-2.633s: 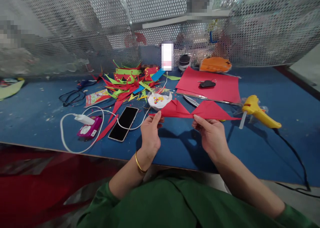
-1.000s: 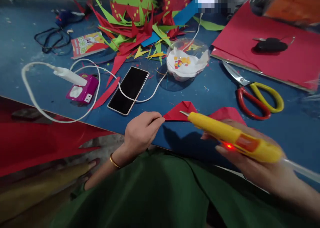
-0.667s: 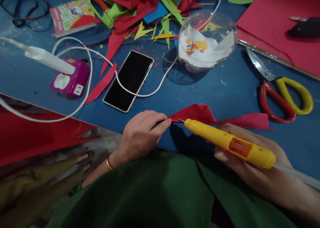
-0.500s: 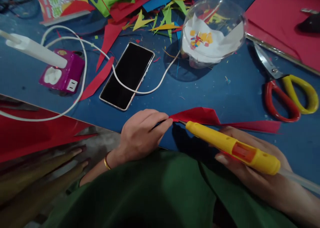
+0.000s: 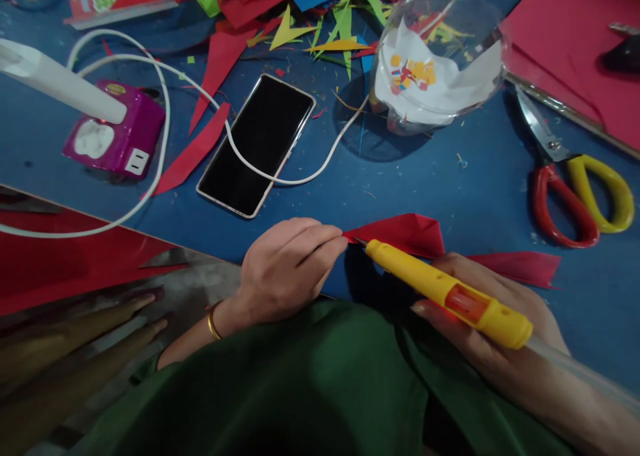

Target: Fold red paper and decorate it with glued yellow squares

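Observation:
My left hand [image 5: 287, 269], with a gold bangle at the wrist, pinches the left end of a folded red paper strip [image 5: 405, 231] near the table's front edge. Wrapped around a yellow hot glue gun [image 5: 425, 276] is my right hand [image 5: 500, 329]. The gun's narrow metal tip lies at the strip beside my left fingertips; whether it touches is hard to tell. A translucent glue stick [image 5: 575, 363] sticks out of its rear. The strip's right part reappears beyond my right hand, and its middle is hidden.
A phone [image 5: 257, 146] lies under a white cable [image 5: 300, 181]. Left of it stands a purple power adapter [image 5: 120, 136]. Coloured paper scraps [image 5: 285, 29], a clear bowl [image 5: 440, 56] and scissors [image 5: 565, 169] lie farther back and right. Red sheets [image 5: 570, 49] cover the far right.
The glue gun and my right hand have shifted slightly left, with the tip closer to my left fingers. My left hand keeps its pinch. The whole view has shifted a little.

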`<action>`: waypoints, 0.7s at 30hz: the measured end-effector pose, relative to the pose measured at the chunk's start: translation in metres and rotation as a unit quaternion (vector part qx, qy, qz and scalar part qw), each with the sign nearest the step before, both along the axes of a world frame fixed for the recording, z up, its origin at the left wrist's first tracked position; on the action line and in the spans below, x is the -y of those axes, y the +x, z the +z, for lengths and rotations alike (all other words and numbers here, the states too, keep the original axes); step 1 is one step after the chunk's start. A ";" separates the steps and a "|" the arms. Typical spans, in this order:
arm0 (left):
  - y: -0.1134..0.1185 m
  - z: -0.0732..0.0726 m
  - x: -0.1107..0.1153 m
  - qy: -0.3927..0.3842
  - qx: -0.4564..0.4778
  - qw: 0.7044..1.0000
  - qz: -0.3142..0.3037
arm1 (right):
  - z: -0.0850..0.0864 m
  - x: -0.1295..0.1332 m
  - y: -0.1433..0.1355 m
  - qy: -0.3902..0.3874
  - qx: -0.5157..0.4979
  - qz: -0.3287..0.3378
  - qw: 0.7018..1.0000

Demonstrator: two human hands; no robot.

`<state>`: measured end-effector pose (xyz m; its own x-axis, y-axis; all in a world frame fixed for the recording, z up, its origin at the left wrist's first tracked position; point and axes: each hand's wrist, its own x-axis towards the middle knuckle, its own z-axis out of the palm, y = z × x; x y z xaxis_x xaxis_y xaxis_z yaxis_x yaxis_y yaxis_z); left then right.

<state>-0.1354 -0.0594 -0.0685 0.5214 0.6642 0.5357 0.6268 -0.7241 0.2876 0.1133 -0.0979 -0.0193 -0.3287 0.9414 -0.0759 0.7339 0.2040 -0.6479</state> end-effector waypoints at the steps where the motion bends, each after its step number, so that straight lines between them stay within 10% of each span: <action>1: 0.000 0.000 0.000 0.002 0.004 1.000 0.002 | 0.000 0.000 0.000 0.005 0.000 0.001 1.000; 21: 0.000 0.001 -0.002 -0.024 0.006 1.000 0.010 | 0.005 -0.010 -0.010 0.094 0.076 0.048 0.992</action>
